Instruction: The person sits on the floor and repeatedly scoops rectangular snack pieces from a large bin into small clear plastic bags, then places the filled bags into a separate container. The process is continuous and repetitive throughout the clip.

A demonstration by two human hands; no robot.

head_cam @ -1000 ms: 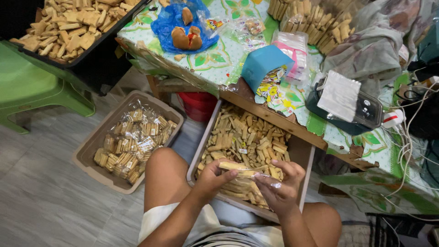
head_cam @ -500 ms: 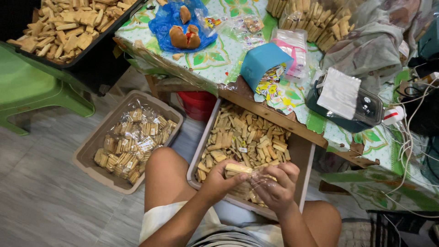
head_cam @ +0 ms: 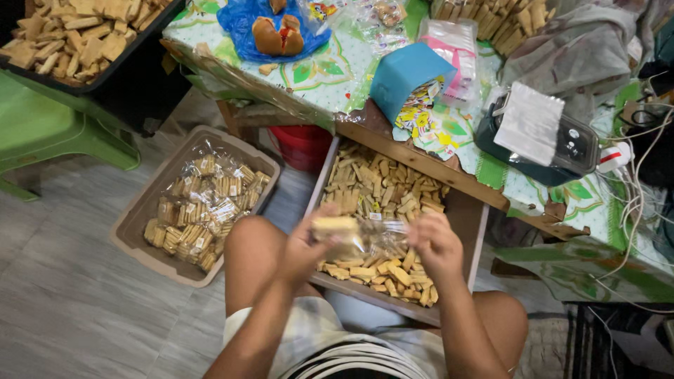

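Hands: my left hand point(head_cam: 303, 247) is curled around one end of a clear plastic packet of biscuits point(head_cam: 354, 235); my right hand point(head_cam: 437, 242) pinches the packet's loose, empty end between fingers and thumb. I hold it stretched between both hands, over my knees and just above the tray in front of me.
Table: I see a table with a green-patterned plastic cover point(head_cam: 330, 67) across the top of the view, cluttered with bags and boxes.
Wooden tray: a long tray point(head_cam: 477, 231) leans from the table edge to my lap, full of loose rectangular biscuits point(head_cam: 379, 186).
Brown tub: on the tiled floor to my left, a shallow plastic tub point(head_cam: 140, 217) holds filled, sealed packets point(head_cam: 200, 210).
Dark tray: top left, a black tray point(head_cam: 119, 67) carries more loose biscuits, beside a green plastic stool point(head_cam: 42, 130).
Blue box: a small blue box point(head_cam: 407, 74) lies tipped on the table, just beyond the wooden tray.
Blue bag: a blue plastic bag point(head_cam: 242, 24) holds brown buns.
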